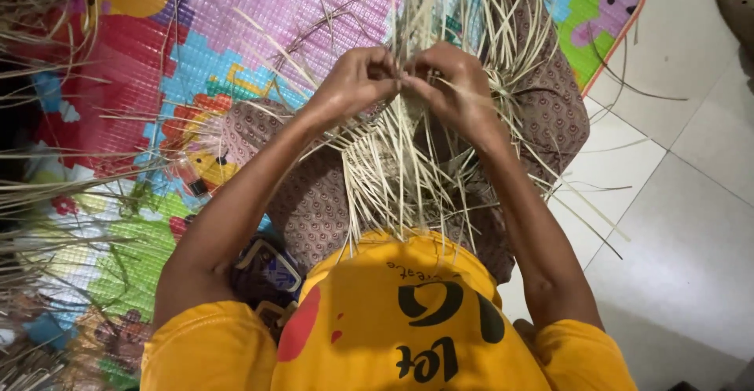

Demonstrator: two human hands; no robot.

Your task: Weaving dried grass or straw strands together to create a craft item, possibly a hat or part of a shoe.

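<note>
I see the left hand (357, 77) and right hand (448, 81) meeting above the woven straw piece (393, 163), fingers of both pinched together on thin straw strips (408, 14). Play mat (196, 85) lies under the woven straw piece; white floor tiles (683, 202) to its right.

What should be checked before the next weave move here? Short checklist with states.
1. Left hand pinching strips at the working point: ok.
2. Right hand pinching strips beside it, fingertips meeting: ok.
3. Woven piece resting on the lap, loose strips fanning toward the body: ok.
4. Which single strip each hand holds: cannot tell, fingers cover it.
5. Spare strips lying on the colourful mat at the left side: ok.
6. Weave tightness under the hands: cannot tell.
</note>
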